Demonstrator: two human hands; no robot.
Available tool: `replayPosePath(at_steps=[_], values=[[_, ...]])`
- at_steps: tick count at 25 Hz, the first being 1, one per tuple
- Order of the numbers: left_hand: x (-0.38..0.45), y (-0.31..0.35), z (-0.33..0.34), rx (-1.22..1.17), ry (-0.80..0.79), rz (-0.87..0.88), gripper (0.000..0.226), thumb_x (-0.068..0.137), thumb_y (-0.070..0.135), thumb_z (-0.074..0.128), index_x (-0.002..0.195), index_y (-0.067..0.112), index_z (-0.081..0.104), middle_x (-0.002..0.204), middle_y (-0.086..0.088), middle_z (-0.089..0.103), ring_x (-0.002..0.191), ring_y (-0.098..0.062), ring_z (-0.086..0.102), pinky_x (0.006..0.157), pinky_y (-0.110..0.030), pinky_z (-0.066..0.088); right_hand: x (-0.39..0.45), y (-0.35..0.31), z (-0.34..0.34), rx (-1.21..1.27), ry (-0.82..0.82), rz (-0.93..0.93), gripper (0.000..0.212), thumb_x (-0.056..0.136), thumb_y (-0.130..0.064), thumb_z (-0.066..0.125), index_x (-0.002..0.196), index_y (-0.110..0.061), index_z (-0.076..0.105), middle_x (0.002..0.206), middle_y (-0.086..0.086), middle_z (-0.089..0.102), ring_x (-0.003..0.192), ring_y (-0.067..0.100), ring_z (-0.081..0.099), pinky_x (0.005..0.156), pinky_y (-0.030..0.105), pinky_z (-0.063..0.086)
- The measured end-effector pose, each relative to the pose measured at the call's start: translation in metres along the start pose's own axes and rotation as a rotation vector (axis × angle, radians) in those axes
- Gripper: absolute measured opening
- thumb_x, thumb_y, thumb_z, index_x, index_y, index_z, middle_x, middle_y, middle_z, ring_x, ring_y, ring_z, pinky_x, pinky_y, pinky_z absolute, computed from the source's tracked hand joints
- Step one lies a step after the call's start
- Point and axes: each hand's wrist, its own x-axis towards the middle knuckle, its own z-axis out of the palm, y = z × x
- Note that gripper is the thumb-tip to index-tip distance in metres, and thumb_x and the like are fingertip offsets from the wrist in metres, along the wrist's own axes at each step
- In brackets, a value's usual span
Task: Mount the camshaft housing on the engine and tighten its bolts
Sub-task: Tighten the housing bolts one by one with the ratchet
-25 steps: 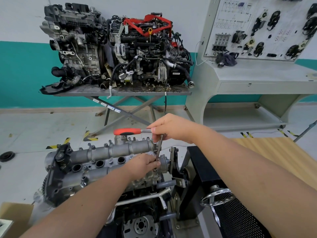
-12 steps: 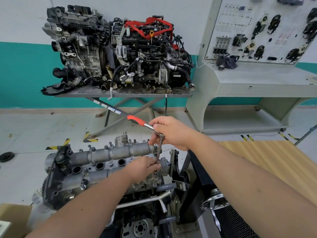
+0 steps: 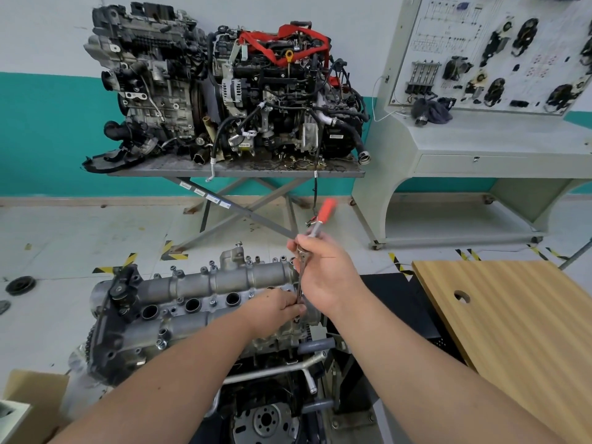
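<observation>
Housing: the camshaft housing (image 3: 205, 293) already sits on the engine (image 3: 198, 341) in front of you, so the job looks to be at the tightening stage.
Ratchet: you hold the ratchet (image 3: 315, 232) with its red handle pointing up and away; its extension (image 3: 300, 283) drops to a bolt at the housing's right end. The bolt itself is hidden by your hands.
Right hand: your right hand (image 3: 323, 277) wraps the ratchet head, fingers curled tight around it, probably so that you can spin it quickly while the bolt runs light.
Left hand: your left hand (image 3: 275, 309) rests on the housing and its fingertips (image 3: 296, 310) pinch the lower end of the extension, apparently to keep the socket square on the bolt.
Fingers and housing: the housing lies directly beneath both hands; the left touches it, the right is above it.
Other bolts: several bolts (image 3: 211, 262) stand along the housing's far edge; whether they are tight you cannot tell.
</observation>
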Motion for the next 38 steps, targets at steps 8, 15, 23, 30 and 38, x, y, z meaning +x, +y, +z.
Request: replayPosePath(at_steps=[8,15,23,30,38], values=[[0.001,-0.004,0.003,-0.077,-0.019,-0.073,0.030,0.103,0.040,0.046,0.089,0.018,0.061,0.081,-0.005,0.068,0.052,-0.004,0.058,0.051,-0.028,0.052,0.001,0.016,-0.021,-0.757,-0.143,-0.463,0.034,0.101,-0.021,0.057,0.115,-0.050,0.066,0.136,-0.017,0.059,0.130,0.003,0.052,0.108,0.032,0.045],[0.004,-0.002,0.001,0.020,-0.037,-0.051,0.038,0.104,0.045,0.042,0.088,0.014,0.057,0.079,-0.002,0.060,0.069,-0.015,0.055,0.063,-0.030,0.044,0.010,-0.013,0.000,-2.209,-0.210,-0.827,0.041,0.099,-0.040,0.028,0.120,-0.017,0.054,0.100,0.002,0.055,0.091,0.027,0.054,0.076,0.039,0.041],[-0.001,-0.003,0.004,-0.025,-0.035,-0.108,0.040,0.101,0.055,0.040,0.090,0.023,0.060,0.072,0.004,0.061,0.055,-0.005,0.053,0.054,-0.026,0.041,0.032,-0.042,0.026,-1.978,-0.378,-0.209,0.035,0.105,-0.027,0.035,0.084,-0.009,0.057,0.074,0.006,0.066,0.071,0.027,0.065,0.059,0.033,0.044],[-0.004,0.001,0.008,-0.064,0.012,-0.142,0.042,0.102,0.056,0.037,0.096,0.021,0.061,0.082,0.005,0.064,0.074,-0.007,0.060,0.061,-0.026,0.040,0.028,-0.010,0.005,-0.134,-0.078,0.253,0.021,0.100,-0.008,0.047,0.083,-0.018,0.052,0.074,-0.004,0.073,0.075,0.015,0.071,0.066,0.032,0.036],[-0.005,0.002,0.010,-0.090,-0.009,-0.148,0.036,0.104,0.043,0.041,0.093,0.016,0.062,0.089,-0.008,0.069,0.063,-0.013,0.058,0.060,-0.030,0.050,0.005,0.032,-0.018,-0.836,-0.047,-0.751,0.030,0.101,-0.023,0.056,0.128,-0.019,0.067,0.136,-0.019,0.059,0.124,-0.001,0.055,0.101,0.018,0.045]])
